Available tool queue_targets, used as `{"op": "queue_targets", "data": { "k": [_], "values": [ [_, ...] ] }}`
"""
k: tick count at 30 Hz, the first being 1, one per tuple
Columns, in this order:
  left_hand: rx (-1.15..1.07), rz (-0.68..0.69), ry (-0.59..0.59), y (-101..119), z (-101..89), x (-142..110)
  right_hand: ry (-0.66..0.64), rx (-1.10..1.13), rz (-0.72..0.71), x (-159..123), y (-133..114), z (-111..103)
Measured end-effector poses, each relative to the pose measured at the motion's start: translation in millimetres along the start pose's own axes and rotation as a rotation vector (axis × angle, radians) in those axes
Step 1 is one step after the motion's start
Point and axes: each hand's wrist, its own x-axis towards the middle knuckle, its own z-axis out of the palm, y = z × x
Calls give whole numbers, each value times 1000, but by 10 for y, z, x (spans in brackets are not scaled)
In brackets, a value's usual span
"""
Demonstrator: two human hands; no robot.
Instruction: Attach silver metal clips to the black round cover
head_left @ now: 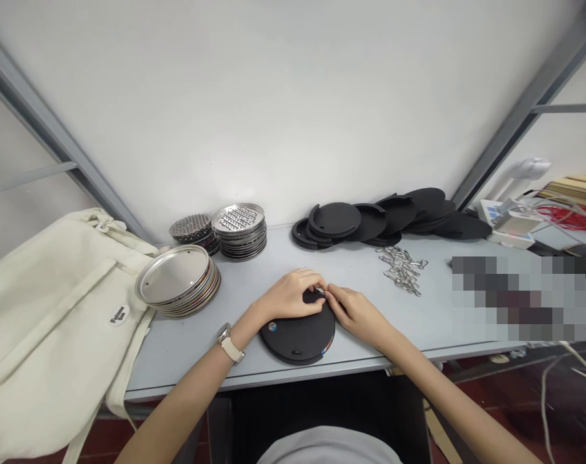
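Observation:
A round black disc (295, 338) lies in front of me near the table's front edge, with a small coloured sticker and a coloured strip on its rim. My left hand (293, 295) arches over its far part, thumb and fingers closing at a small silvery metal clip (320, 292). From the other side, my right hand (353, 312) pinches at the same clip by the disc's far right edge. My fingers partly cover the clip, so how it joins the disc is hidden. A loose pile of similar metal clips (403, 269) sits to the right, beyond my right hand.
Stacked silver metal plates (174, 277) and stacks of perforated metal discs (239, 225) stand on the left. Overlapping black discs (338, 220) line the wall. A cream bag (65, 322) leans at the left; a white device (508, 222) and a blurred-out patch are at the right.

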Motion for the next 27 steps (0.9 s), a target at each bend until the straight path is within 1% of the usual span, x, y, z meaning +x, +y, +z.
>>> {"op": "queue_targets", "data": {
  "k": [6,16,27],
  "values": [
    [61,19,12,11,3,-1,-4,25,-1,3,-1,-3],
    [213,56,-23,37,3,-5,-12,45,9,3,-15,-17],
    [236,79,-15,37,6,-5,-12,38,13,-1,-20,-15]
  ]
}}
